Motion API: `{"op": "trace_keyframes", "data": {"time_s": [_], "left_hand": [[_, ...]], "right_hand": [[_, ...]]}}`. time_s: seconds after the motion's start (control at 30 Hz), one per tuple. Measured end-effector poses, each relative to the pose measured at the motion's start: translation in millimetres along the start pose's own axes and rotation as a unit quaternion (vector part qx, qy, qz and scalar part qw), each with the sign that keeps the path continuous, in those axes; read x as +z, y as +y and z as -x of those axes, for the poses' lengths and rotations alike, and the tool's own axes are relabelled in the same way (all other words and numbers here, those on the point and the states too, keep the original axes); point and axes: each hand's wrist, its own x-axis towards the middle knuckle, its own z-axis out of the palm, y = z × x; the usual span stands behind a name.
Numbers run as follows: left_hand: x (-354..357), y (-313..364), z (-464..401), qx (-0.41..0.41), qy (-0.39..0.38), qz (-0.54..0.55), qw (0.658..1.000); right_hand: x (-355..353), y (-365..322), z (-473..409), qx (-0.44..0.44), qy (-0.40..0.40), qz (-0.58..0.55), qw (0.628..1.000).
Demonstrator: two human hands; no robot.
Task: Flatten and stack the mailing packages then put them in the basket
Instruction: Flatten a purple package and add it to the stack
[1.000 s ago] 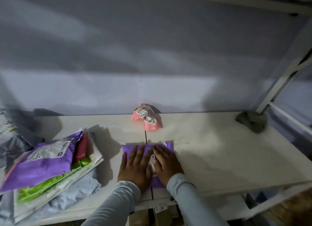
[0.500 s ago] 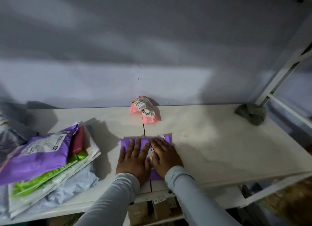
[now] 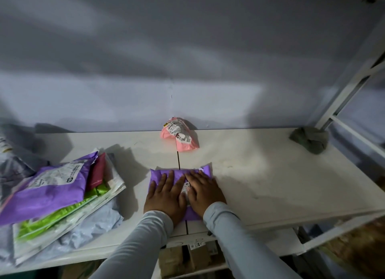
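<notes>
While both the left hand (image 3: 164, 197) and right hand (image 3: 205, 192) press flat-fingered on a purple package (image 3: 181, 174) at the table's (image 3: 270, 174) front edge, a stack (image 3: 58, 193) sits left, a pink package (image 3: 180, 136) waits unflattened at the back edge, no basket visible.

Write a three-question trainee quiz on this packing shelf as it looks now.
1. True or false: both hands, left hand and right hand, press flat on the small purple package.
2. Which package lies by the wall? A) green B) pink C) grey
3. Fill in: the stack of packages lies to the person's ____.

Key: 1 true; 2 B, the pink package; 3 left.
</notes>
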Motion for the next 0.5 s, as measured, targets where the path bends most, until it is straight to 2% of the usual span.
{"op": "trace_keyframes", "data": {"time_s": [0.5], "left_hand": [[-2.3,0.0,-0.1,-0.009,-0.026,0.008,1.000]], "right_hand": [[3.1,2.1,-0.8,-0.003,0.009,0.002,1.000]]}}
